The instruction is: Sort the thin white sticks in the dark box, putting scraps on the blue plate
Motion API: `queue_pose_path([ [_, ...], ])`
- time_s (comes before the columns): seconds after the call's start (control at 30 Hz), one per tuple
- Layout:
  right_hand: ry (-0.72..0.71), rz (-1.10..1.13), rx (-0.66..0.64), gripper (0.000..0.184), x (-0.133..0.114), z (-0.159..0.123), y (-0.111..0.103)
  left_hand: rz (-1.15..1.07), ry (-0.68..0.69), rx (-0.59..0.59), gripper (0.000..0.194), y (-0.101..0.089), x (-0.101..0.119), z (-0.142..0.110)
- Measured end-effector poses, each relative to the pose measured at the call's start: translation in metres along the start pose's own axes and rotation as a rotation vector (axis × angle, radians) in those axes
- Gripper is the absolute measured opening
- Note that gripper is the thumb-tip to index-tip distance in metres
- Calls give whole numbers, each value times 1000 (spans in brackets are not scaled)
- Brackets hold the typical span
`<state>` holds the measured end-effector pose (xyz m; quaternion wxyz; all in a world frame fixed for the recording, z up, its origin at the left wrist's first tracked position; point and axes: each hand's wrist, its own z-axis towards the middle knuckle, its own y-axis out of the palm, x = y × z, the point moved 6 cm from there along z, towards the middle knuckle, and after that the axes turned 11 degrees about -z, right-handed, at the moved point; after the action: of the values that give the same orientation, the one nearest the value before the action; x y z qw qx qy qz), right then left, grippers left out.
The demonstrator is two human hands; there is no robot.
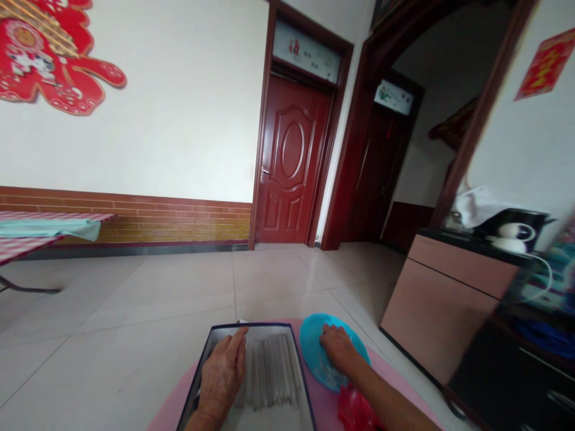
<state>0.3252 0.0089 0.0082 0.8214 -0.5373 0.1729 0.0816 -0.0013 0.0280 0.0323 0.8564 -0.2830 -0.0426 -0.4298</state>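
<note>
My left hand [223, 372] lies over the left side of a shallow, dark-rimmed box [306, 383], its fingers stretched out toward the far rim. Beside it in the box is a row of several long, thin, greyish sticks or tubes [269, 371], laid side by side; their kind is not clear. My right hand [338, 346] reaches into a blue plastic dish [309, 341] to the right of the box. Its fingers are bent together and point down; whatever they pinch is hidden. Small pale bits, too blurred to name, show in the dish.
Box and dish rest on a round pink tabletop [175, 402]. Crumpled red plastic [354, 410] lies under my right forearm. A pinkish cabinet [444, 299] with a black top stands at the right. A table with a checked cloth [27, 245] is at the far left, a red door [294, 155] ahead.
</note>
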Motion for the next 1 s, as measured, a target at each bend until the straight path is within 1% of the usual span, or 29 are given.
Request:
queue_pose_path([
  [0.1,-83,-35,-35,12,-13,4,-9,-10,1,13,30,1,1,0],
  [0.17,-91,2,-14,13,-25,9,-16,-18,0,7,30,2,2,0],
  [0.23,-7,169,40,16,-39,15,-21,-25,-6,-1,30,3,3,1],
  [0.27,71,314,62,18,-48,18,-20,-27,-11,-3,30,3,4,1],
  [0.33,266,689,51,29,-69,21,-8,-32,-20,-3,31,2,5,2],
  [0.4,461,1081,-28,42,-98,20,15,-40,-17,2,31,2,5,2],
  [0.43,533,1242,-68,46,-114,19,27,-45,-10,7,32,1,6,2],
  [0.5,607,1481,-121,46,-144,17,48,-52,4,30,32,0,5,2],
  [0.57,628,1615,-144,42,-164,14,64,-51,10,59,30,-1,4,2],
  [0.67,592,1692,-188,41,-179,7,83,-52,-3,66,29,0,4,3],
  [0.73,533,1701,-212,39,-183,1,89,-54,-10,40,29,3,4,3],
  [0.87,459,1675,-209,35,-185,-6,88,-7,-52,-38,30,10,4,2],
  [0.93,453,1657,-186,37,-186,-7,85,23,-100,-68,29,11,1,0],
  [1.0,458,1625,-170,41,-188,-7,82,32,-119,-84,29,12,-1,0],
])
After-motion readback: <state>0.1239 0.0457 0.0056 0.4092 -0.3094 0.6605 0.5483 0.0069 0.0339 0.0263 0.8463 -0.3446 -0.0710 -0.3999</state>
